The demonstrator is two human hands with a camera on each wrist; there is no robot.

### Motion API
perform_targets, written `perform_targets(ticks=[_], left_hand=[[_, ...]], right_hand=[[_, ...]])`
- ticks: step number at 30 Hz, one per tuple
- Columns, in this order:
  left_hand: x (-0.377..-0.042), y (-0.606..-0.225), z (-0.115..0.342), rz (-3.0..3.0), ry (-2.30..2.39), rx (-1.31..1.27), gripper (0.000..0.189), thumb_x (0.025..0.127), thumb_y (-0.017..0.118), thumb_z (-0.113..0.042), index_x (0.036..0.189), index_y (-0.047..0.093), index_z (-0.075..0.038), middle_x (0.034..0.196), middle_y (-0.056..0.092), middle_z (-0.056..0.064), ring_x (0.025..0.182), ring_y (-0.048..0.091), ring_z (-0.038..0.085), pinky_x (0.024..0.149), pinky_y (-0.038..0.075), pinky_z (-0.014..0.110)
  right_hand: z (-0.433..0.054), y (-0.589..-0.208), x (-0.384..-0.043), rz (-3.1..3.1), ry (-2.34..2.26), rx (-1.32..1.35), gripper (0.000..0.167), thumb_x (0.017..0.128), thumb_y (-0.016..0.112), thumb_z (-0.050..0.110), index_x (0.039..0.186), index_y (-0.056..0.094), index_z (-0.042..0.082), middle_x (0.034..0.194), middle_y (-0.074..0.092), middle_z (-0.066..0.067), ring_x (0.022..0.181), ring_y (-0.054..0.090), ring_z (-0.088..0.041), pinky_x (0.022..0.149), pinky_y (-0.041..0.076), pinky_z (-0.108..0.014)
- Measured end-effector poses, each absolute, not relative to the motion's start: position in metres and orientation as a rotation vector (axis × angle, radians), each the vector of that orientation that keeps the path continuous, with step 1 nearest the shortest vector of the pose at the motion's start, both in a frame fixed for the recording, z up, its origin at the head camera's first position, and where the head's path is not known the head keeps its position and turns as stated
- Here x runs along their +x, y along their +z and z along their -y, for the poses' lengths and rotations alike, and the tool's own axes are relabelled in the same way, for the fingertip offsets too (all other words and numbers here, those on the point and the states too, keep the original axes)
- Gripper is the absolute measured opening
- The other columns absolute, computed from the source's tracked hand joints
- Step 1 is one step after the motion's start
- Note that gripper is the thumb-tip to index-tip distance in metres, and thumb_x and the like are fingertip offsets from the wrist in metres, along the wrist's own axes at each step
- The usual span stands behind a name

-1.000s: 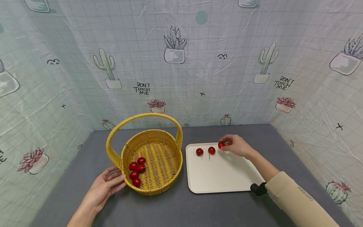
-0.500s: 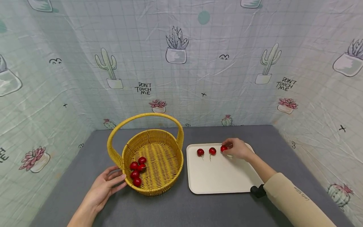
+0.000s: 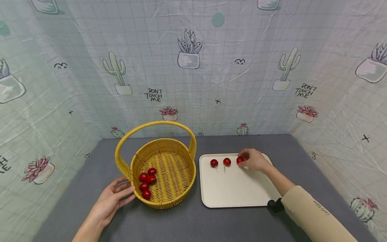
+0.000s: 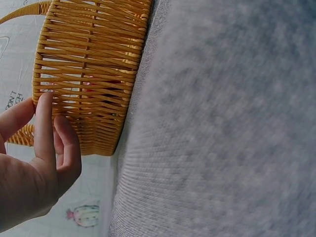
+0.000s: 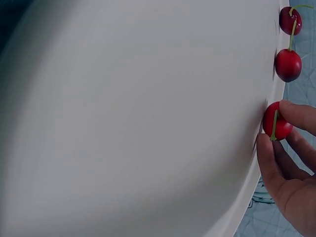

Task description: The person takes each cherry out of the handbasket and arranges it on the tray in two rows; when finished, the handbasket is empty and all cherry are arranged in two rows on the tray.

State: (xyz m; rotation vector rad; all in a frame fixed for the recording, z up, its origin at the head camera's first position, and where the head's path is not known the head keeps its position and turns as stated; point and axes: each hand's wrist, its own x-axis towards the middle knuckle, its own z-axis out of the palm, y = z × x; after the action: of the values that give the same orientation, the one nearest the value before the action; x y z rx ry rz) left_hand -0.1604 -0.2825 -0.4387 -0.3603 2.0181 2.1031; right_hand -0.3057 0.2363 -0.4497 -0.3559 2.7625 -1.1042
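Observation:
My right hand pinches a red cherry between thumb and fingers, low over the far part of a cream tray. In the right wrist view this cherry shows its green stem. Two more cherries with stems, one at the left and one in the middle, lie in a row beside it. On the other side, my left hand touches the near-left outside of a yellow woven basket. The left wrist view shows the thumb at the rim and loosely bent fingers against the weave.
Several red cherries lie in the left part of the basket. Its tall arched handle stands upright. The tray sits right of the basket on a grey tabletop. A printed cloth hangs behind and at both sides.
My right hand has lowered the cherry and brought it slightly right and nearer, in line with the other two on the tray. My left hand stays at the basket.

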Motion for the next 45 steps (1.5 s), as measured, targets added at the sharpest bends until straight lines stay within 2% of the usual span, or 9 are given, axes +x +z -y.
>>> perform_targets(ticks=[16,25,32,35,41,45], left_hand=[[-0.162,-0.441,0.285,-2.016,2.104,-0.352,0.076,0.102,0.067,-0.012,0.159,0.017,0.001,0.137,0.049,0.017,0.106,0.067,0.015,0.095,0.059,0.038],[-0.162,-0.441,0.285,-2.019,2.099,-0.354,0.075,0.103,0.066,-0.011,0.159,0.016,0.001,0.135,0.050,0.016,0.105,0.066,0.015,0.095,0.059,0.038],[-0.163,-0.441,0.285,-2.018,2.095,-0.347,0.076,0.102,0.067,-0.012,0.159,0.017,0.001,0.134,0.050,0.015,0.105,0.066,0.015,0.095,0.059,0.038],[-0.164,-0.442,0.286,-2.021,2.092,-0.328,0.076,0.103,0.066,-0.012,0.159,0.016,0.001,0.135,0.050,0.016,0.106,0.066,0.015,0.095,0.059,0.038],[-0.165,-0.443,0.286,-2.015,2.094,-0.342,0.076,0.103,0.066,-0.012,0.159,0.016,0.000,0.135,0.050,0.016,0.105,0.066,0.015,0.095,0.059,0.039],[-0.164,-0.443,0.286,-2.014,2.096,-0.337,0.076,0.103,0.066,-0.012,0.158,0.017,0.001,0.134,0.050,0.016,0.106,0.066,0.015,0.096,0.059,0.039]], right_hand=[[-0.242,-0.439,-0.305,-2.770,-1.073,-0.385,0.040,0.087,0.081,0.005,0.121,0.065,-0.009,0.105,0.067,-0.016,0.097,0.062,-0.028,0.082,0.056,-0.041],[-0.241,-0.419,-0.306,-2.766,-1.076,-0.408,0.038,0.092,0.077,0.009,0.124,0.063,-0.007,0.118,0.064,-0.024,0.106,0.061,-0.034,0.089,0.056,-0.048],[-0.225,-0.400,-0.300,-2.770,-1.087,-0.531,0.034,0.092,0.077,0.008,0.122,0.066,-0.004,0.118,0.067,-0.017,0.109,0.062,-0.037,0.094,0.055,-0.049],[-0.213,-0.391,-0.293,-2.753,-1.084,-0.601,0.030,0.091,0.077,0.006,0.119,0.068,-0.001,0.114,0.068,-0.012,0.106,0.064,-0.033,0.091,0.057,-0.045],[-0.184,-0.377,-0.278,-2.676,-1.072,-0.798,0.025,0.089,0.078,0.003,0.113,0.070,0.004,0.105,0.069,-0.006,0.095,0.069,-0.021,0.076,0.059,-0.035],[-0.163,-0.370,-0.267,-2.605,-1.071,-0.906,0.023,0.089,0.078,0.002,0.110,0.071,0.008,0.103,0.069,-0.004,0.091,0.068,-0.017,0.075,0.060,-0.030]])
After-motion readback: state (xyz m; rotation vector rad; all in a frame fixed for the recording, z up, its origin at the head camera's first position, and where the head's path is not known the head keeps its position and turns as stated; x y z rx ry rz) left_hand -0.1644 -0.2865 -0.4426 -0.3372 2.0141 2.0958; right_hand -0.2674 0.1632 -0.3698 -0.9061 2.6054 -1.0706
